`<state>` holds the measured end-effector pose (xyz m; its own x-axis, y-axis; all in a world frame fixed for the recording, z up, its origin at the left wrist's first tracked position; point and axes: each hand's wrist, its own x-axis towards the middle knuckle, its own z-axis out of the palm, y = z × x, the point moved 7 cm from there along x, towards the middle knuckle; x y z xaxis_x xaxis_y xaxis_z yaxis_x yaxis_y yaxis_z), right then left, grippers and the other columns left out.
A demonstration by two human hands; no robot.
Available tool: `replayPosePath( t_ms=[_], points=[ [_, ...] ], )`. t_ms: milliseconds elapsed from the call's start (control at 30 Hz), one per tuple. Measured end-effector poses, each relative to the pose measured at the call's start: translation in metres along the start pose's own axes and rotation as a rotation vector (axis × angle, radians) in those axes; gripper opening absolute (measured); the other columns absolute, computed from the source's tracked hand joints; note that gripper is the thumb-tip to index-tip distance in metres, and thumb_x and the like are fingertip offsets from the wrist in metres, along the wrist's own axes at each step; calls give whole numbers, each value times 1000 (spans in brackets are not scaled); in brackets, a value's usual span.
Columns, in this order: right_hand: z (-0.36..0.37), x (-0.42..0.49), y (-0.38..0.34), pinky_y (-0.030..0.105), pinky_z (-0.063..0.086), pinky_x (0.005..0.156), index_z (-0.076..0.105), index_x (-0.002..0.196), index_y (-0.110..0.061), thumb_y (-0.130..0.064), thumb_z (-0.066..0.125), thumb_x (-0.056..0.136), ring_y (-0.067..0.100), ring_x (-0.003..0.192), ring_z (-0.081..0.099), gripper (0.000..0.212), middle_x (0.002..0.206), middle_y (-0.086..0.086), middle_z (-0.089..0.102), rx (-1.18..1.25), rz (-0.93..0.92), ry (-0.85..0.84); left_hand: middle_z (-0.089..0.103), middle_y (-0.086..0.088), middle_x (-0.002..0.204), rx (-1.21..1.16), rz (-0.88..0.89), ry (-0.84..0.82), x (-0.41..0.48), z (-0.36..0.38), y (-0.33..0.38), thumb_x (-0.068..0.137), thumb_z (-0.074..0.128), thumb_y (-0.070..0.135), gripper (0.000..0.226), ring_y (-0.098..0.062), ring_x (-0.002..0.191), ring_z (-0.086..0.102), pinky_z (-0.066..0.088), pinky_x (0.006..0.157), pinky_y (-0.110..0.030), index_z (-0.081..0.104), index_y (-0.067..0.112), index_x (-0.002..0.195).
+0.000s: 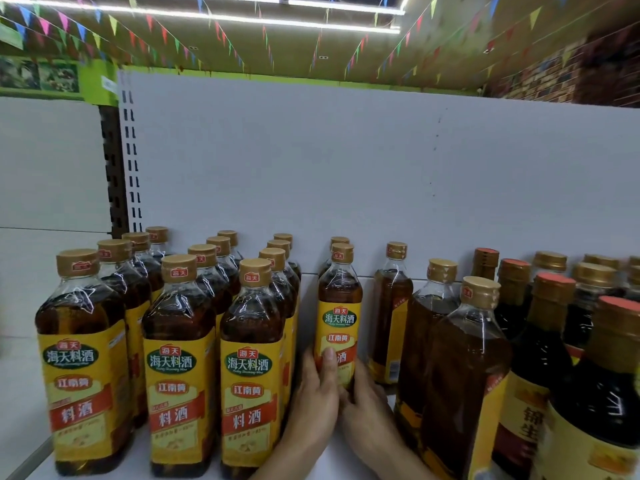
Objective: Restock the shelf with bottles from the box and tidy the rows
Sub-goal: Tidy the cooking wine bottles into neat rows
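Your left hand [317, 396] and right hand [367, 407] both grip the same bottle [339, 299] low on its body. The left thumb [329, 362] lies flat up the front of the yellow label, with the palm against the bottle's left side. The right hand's fingers curl round the right side near the base. The hands hide the base, so you cannot tell whether it stands on the white shelf [308, 306] or sits just above it. The bottle is upright in the gap between the rows, with a matching one [339, 241] directly behind it. It is clear, glossy plastic with squared shoulders, holding amber-brown liquid under a ribbed gold cap with a red tab. To its left stand three tidy rows of identical bottles [171, 368], four deep. To its right are larger amber bottles [464, 375] of the same make, one turned sideways. Beyond those stand near-black bottles with red-topped gold neck foil [540, 358]. Behind everything rises a plain matte white back panel [311, 168].
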<state>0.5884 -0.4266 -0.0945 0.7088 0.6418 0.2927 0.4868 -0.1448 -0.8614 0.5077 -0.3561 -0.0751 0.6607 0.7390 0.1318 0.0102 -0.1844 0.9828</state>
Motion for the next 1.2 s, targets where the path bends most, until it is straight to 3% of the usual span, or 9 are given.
replayPosePath(
  t_ms=[133,267,367,500,700,1000,1200],
  points=[
    [1,1,5,-6,31,84,34,147,-41,-19,56,101,-2,124,46,55,133,-19,48,-52,-9,17,48,3,149,1,-6,6,0,-1,-1,104,33,53,56,-17,137,46,33,114,-31,28,33,155],
    [2,1,6,6,30,96,31,150,-43,-25,52,103,-5,113,43,54,137,-14,50,-67,9,10,48,2,149,36,7,5,0,-1,-3,103,33,53,56,-17,137,46,34,113,-30,25,33,156],
    [1,0,5,-2,34,85,32,142,-45,-25,50,105,-10,105,46,46,125,-22,48,-56,11,-3,47,1,151,54,10,9,-1,0,-3,103,32,54,59,-18,138,46,34,115,-32,23,32,157],
    [5,1,12,27,34,113,29,152,-43,-32,49,104,10,133,41,53,144,-15,46,-117,33,-10,45,1,152,59,7,11,-1,1,-2,102,32,56,61,-19,139,45,34,117,-35,22,31,157],
    [9,0,18,43,41,113,32,146,-49,-50,50,96,13,133,45,52,139,-15,52,-120,80,-7,46,-1,150,119,7,5,-5,0,-2,102,32,56,61,-21,139,45,33,118,-38,21,29,157],
    [5,-9,4,37,48,106,40,136,-49,-65,49,92,6,124,53,47,128,-20,58,-94,57,-45,40,-2,156,162,8,-6,-14,-2,3,104,32,55,64,-21,143,40,30,120,-38,15,28,159],
    [-2,-17,-15,21,45,95,37,138,-38,-48,57,96,4,117,54,48,127,-16,56,-193,23,-116,28,-4,164,214,-29,-18,-14,-4,8,106,32,51,69,-23,151,28,21,122,-37,5,22,162]
  ],
)
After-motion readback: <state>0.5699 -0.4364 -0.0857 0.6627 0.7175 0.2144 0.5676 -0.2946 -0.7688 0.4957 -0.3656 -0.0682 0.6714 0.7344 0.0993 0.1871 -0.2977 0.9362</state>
